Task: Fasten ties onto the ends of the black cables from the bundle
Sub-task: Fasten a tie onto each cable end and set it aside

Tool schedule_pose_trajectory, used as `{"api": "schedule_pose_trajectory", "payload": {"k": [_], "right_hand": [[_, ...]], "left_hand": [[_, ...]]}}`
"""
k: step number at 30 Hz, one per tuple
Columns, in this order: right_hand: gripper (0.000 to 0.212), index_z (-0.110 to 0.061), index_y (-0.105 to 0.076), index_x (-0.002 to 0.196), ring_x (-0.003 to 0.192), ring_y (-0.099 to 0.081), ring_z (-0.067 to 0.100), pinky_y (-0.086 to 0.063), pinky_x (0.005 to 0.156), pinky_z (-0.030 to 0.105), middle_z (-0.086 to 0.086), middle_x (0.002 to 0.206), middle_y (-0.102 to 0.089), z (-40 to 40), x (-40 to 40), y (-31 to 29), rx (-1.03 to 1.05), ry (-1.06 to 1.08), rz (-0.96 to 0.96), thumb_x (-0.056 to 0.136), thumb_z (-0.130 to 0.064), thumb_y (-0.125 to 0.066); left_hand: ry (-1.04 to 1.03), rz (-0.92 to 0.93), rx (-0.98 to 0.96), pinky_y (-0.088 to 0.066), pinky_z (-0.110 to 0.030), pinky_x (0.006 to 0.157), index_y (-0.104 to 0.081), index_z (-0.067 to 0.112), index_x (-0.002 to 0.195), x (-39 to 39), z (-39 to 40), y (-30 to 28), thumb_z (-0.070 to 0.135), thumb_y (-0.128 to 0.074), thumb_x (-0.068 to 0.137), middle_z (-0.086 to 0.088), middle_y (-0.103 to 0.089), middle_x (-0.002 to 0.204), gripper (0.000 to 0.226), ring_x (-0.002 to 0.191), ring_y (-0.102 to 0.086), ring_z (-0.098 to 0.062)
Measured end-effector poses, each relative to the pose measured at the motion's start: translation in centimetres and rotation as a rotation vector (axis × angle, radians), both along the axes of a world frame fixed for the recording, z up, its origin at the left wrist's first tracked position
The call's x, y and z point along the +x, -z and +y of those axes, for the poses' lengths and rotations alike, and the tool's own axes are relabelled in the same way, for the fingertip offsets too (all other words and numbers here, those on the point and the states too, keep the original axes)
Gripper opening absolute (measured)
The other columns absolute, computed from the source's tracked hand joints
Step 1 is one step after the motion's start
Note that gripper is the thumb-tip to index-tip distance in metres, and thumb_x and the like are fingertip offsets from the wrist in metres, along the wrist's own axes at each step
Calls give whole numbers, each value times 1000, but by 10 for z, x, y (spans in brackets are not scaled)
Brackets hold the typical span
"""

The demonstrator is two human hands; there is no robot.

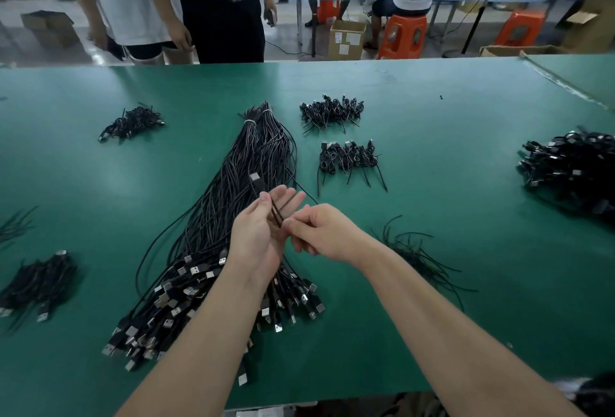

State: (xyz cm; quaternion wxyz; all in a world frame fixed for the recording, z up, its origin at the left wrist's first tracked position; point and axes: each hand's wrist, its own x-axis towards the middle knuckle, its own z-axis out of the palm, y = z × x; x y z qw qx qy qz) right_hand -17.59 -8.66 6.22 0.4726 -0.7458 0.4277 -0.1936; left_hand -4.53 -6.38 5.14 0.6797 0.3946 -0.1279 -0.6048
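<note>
A black cable [266,198], folded over with its USB plug [255,178] sticking up, sits in our left hand [263,233]: the thumb presses it against the palm while the other fingers [288,198] lie nearly straight. Our right hand [324,231] meets it at the cable's lower end, fingers curled in a pinch there; whether they grip a tie or only the cable we cannot tell. Both hands hover over the big bundle [233,216] of black cables, which lies along the green desk [449,200], bound with white ties at its far end. Loose black ties [416,256] lie just right of our right wrist. Small heaps of coiled cables [349,157] lie beyond.
</note>
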Motion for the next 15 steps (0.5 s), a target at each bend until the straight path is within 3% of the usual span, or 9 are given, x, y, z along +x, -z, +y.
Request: {"api": "schedule_pose_trajectory", "payload": {"k": [2, 5, 10, 12, 15], "right_hand": [[38, -4, -69, 77, 49, -50, 12, -43, 53, 24, 9, 62, -64, 0, -2, 2, 10, -39, 14, 104, -26, -54], [31, -16, -73, 82, 54, -54, 8, -48, 58, 22, -10, 60, -65, -1, -5, 7, 41, -78, 39, 104, -28, -54], [29, -31, -69, 78, 69, -59, 8, -55, 81, 40, -14, 66, -66, -6, -13, 11, 14, -72, 73, 103, -29, -55], [30, -33, -68, 76, 69, -58, 6, -54, 79, 40, -16, 65, -65, -9, -12, 10, 0, -68, 96, 103, -30, -55], [28, -31, -67, 75, 64, -53, 5, -49, 66, 32, -13, 65, -63, -14, -12, 7, -5, -100, 134, 101, -35, -57]], "left_hand": [[-37, 38, -22, -62, -40, 73, -59, -7, 114, 4, -4, -6, 19, -32, 111, -29, -70, 115, 37, 102, -73, -36], [-50, 25, -91, -62, -38, 72, -58, -7, 112, 16, -6, -12, 17, -29, 111, -30, -70, 113, 38, 101, -73, -37], [54, -38, -203, -61, -38, 76, -56, -6, 117, 37, -3, -14, 15, -28, 110, -27, -71, 114, 36, 106, -71, -38], [145, -84, -227, -61, -37, 75, -59, -4, 117, 41, 2, -13, 15, -31, 109, -26, -70, 117, 35, 108, -71, -37], [312, -144, -248, -62, -35, 71, -71, 1, 111, 45, 12, -11, 17, -37, 107, -26, -69, 119, 39, 104, -72, -36]]}}
